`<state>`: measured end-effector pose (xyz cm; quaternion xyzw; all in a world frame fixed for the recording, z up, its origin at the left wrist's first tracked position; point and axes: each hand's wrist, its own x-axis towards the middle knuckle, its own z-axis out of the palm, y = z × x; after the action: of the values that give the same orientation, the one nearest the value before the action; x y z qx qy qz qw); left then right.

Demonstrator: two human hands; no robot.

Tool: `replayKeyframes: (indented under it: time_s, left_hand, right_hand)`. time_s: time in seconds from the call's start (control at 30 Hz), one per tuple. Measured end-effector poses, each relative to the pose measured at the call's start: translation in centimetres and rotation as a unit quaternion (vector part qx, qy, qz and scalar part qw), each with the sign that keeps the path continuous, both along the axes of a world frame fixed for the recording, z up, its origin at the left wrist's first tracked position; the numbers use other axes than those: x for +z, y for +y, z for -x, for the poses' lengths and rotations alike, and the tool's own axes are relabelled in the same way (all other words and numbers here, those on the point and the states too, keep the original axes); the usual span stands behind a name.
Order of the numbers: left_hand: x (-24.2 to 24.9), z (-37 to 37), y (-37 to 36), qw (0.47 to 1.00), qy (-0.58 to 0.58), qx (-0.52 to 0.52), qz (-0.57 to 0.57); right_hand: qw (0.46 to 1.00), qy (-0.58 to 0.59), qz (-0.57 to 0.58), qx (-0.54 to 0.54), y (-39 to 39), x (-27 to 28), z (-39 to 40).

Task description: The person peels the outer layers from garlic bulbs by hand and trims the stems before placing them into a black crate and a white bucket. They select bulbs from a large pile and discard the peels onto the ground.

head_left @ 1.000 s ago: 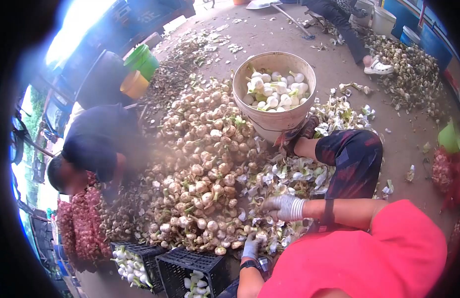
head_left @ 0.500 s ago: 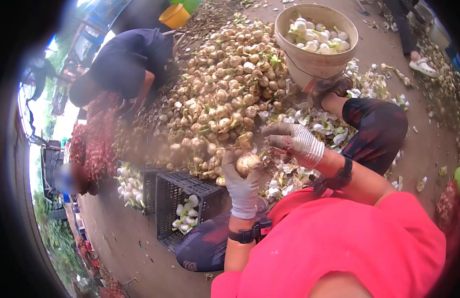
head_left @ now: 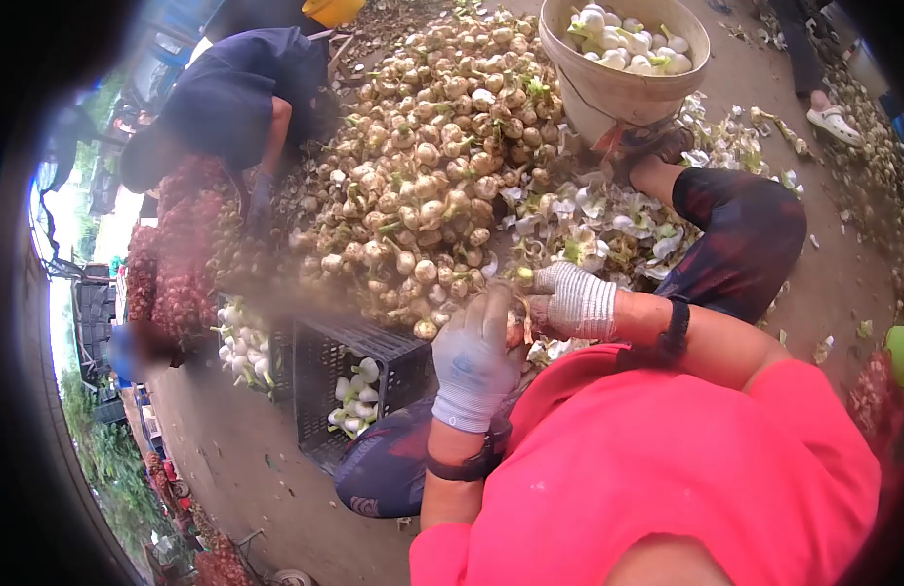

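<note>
In white work gloves, my two hands meet over a garlic bulb (head_left: 515, 328) in front of my lap. My left hand (head_left: 474, 356) is closed around the bulb, covering much of it. My right hand (head_left: 572, 301) presses in from the other side, fingers closed at the bulb and its stem end; what exactly they pinch is partly hidden. Just beyond my hands lies a big heap of unpeeled garlic bulbs (head_left: 428, 166). Loose white peelings (head_left: 608, 230) are spread beside the heap, by my bent leg.
A bucket (head_left: 608, 93) of peeled white bulbs stands beyond my foot. To my left is a black crate (head_left: 320, 391) with peeled bulbs, near more white bulbs (head_left: 245, 352). A person in dark clothing (head_left: 242, 98) bends over red net sacks (head_left: 184, 264). Another person's shoe (head_left: 835, 125) shows far right.
My right hand has come down and left onto the bulb, its fingers closing there. My left hand has turned over the bulb, now covering more of it. The view has shifted slightly.
</note>
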<state>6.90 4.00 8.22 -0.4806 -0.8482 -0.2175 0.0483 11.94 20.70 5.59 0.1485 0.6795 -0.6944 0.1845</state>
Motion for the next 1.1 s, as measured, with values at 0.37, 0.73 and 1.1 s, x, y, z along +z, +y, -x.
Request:
replayKeyframes:
  time_s: [0.37, 0.73, 1.1]
  left_hand:
    - [-1.2, -0.1, -0.3, 0.789, -0.511, 0.145, -0.309]
    - [-2.2, -0.4, 0.0, 0.929, -0.222, 0.092, -0.283]
    - [-0.6, -0.4, -4.2, 0.563, -0.585, 0.081, -0.578]
  right_hand:
    - [0.961, -0.027, 0.266, 0.072, 1.9, 1.8, -1.0]
    - [0.872, 0.255, -0.399, 0.124, 2.6, 2.5, 0.6]
    - [0.9, 0.132, -0.166, 0.38, 8.7, 1.7, -2.4]
